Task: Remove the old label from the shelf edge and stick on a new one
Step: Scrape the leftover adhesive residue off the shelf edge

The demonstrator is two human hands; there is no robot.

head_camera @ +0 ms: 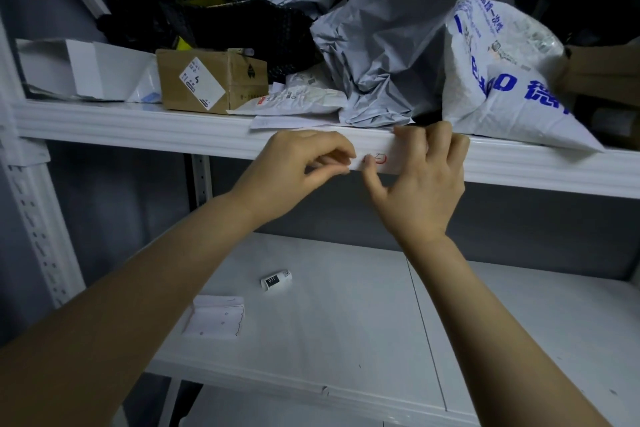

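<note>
A white label with red handwriting (377, 160) lies on the front edge of the upper white shelf (138, 128). My left hand (294, 170) pinches the label's left end between thumb and fingertips. My right hand (422, 177) rests on the shelf edge, its fingers hooked over the top lip and its thumb pressing the label from below. On the lower shelf (346, 315) lie a curled-up label with a black patch (276, 280) and a white sheet of label backing (216, 317).
The upper shelf is crowded: a cardboard box (207, 80), a white box (79, 68), grey mailing bags (388, 55), a white bag with blue print (502, 80), black wrap behind. A perforated upright (38, 218) stands at left.
</note>
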